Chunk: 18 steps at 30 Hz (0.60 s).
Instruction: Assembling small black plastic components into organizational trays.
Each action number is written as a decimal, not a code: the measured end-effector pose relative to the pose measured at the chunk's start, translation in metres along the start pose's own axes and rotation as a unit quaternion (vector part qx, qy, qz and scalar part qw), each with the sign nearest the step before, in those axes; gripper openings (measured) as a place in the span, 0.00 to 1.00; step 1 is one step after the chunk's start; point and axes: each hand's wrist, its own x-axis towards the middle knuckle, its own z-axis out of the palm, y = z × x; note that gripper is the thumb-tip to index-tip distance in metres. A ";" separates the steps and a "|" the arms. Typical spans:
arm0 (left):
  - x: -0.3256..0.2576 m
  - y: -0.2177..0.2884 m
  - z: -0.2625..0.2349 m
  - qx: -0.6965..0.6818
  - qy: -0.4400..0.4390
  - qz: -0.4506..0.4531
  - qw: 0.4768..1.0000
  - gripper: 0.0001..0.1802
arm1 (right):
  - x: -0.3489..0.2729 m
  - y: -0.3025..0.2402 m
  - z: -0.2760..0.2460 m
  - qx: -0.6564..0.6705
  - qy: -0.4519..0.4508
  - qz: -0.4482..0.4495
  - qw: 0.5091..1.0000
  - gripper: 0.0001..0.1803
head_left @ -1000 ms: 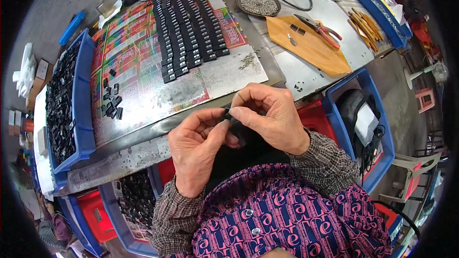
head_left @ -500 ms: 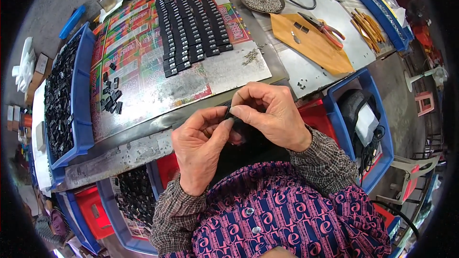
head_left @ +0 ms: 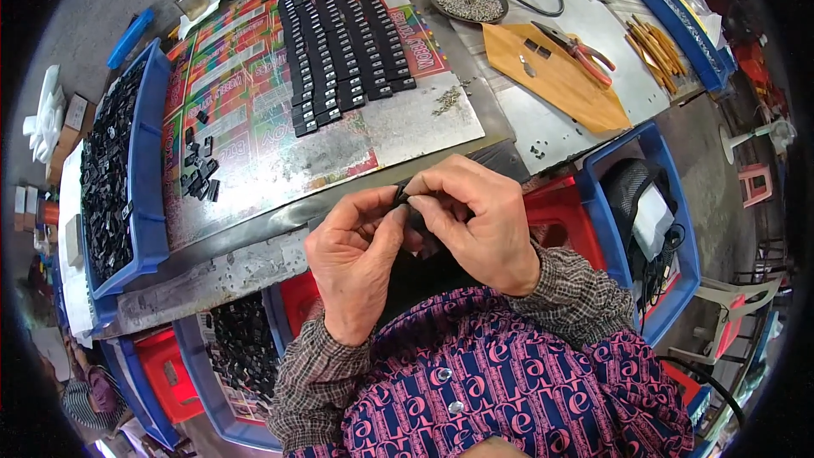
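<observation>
Just off the table's front edge, my left hand (head_left: pixel 352 254) pinches a small black plastic part (head_left: pixel 401 197) between thumb and fingers. My right hand (head_left: pixel 475 220) meets it there, thumb and forefinger closed on the same part; fingertips cover most of it. Beyond the hands, rows of black plastic parts (head_left: pixel 343 42) with small metal pieces on them lie on the printed sheet (head_left: pixel 229 93). A loose heap of black parts (head_left: pixel 200 171) lies at the left of the sheet. Tiny metal pieces (head_left: pixel 449 100) are scattered right of the rows.
A blue bin (head_left: pixel 149 178) full of black parts stands at left. Pliers (head_left: pixel 581 53) lie on brown cardboard (head_left: pixel 555 89) at right, near a round dish (head_left: pixel 468 0) of metal bits. Below the table are another blue crate (head_left: pixel 197 373) and a blue bin (head_left: pixel 678 276) holding a black mesh item.
My right hand has shifted slightly, its fingertips pressing closer over the black part. My left hand has stayed nearly in place, still gripping it.
</observation>
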 end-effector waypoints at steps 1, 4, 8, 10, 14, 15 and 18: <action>0.000 -0.001 0.000 -0.003 0.008 0.003 1.000 0.09 | -0.001 0.001 0.001 -0.011 0.006 -0.023 1.000 0.06; -0.001 -0.001 -0.001 0.000 0.011 0.028 1.000 0.08 | -0.004 0.002 0.006 -0.026 0.030 -0.072 0.997 0.07; -0.002 0.001 -0.003 0.010 0.019 0.034 0.999 0.08 | -0.004 0.000 0.009 -0.062 0.042 -0.104 0.992 0.09; -0.001 -0.001 -0.003 0.026 0.029 0.034 0.999 0.08 | -0.004 0.001 0.011 -0.090 0.050 -0.139 0.985 0.11; 0.001 -0.001 -0.002 0.054 0.033 0.046 0.997 0.08 | -0.004 0.000 0.010 -0.107 0.052 -0.150 0.981 0.11; 0.000 0.001 -0.001 0.065 0.039 0.046 0.996 0.07 | -0.004 0.000 0.010 -0.102 0.046 -0.150 0.982 0.11; 0.001 0.000 -0.003 0.080 0.045 0.048 0.995 0.06 | -0.002 0.001 0.009 -0.097 0.037 -0.154 0.983 0.10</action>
